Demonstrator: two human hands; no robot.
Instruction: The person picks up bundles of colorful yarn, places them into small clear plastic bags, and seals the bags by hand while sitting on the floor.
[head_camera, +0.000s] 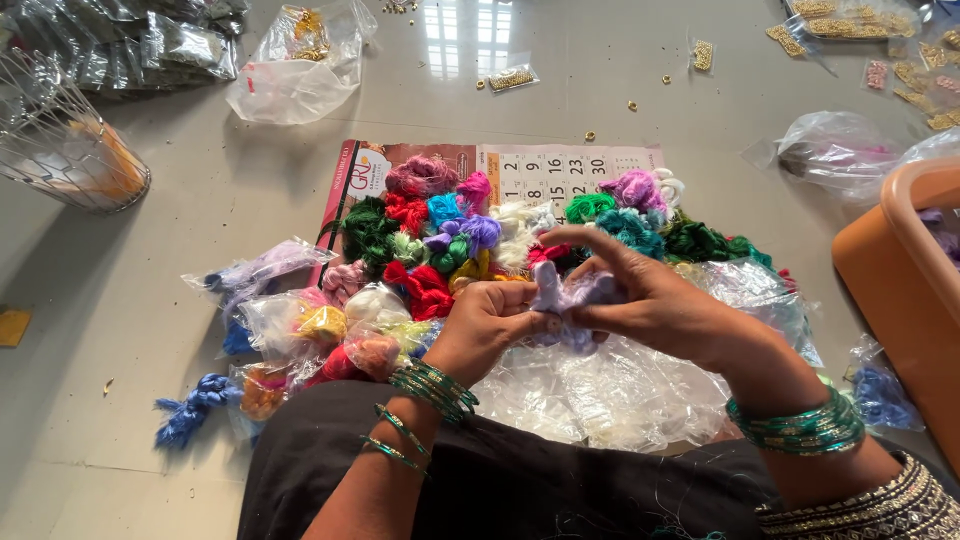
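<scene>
My left hand (487, 322) and my right hand (645, 300) meet in the middle and both pinch a small lavender bundle of thread (563, 298). Green bangles ring both wrists. Just beyond the hands lies a heap of coloured thread skeins (450, 235), red, green, blue, pink, purple and white, spread on a paper calendar sheet (560, 170). Under the hands sits a pile of empty clear plastic bags (610, 390) against my black clothing.
Bagged skeins (300, 320) and a loose blue skein (190, 405) lie at the left. A wire basket (60, 130) stands far left, a clear bag (295, 65) behind it. An orange plastic tub (905, 290) is at the right. Packets of gold trims (860, 20) and small gold beads dot the floor.
</scene>
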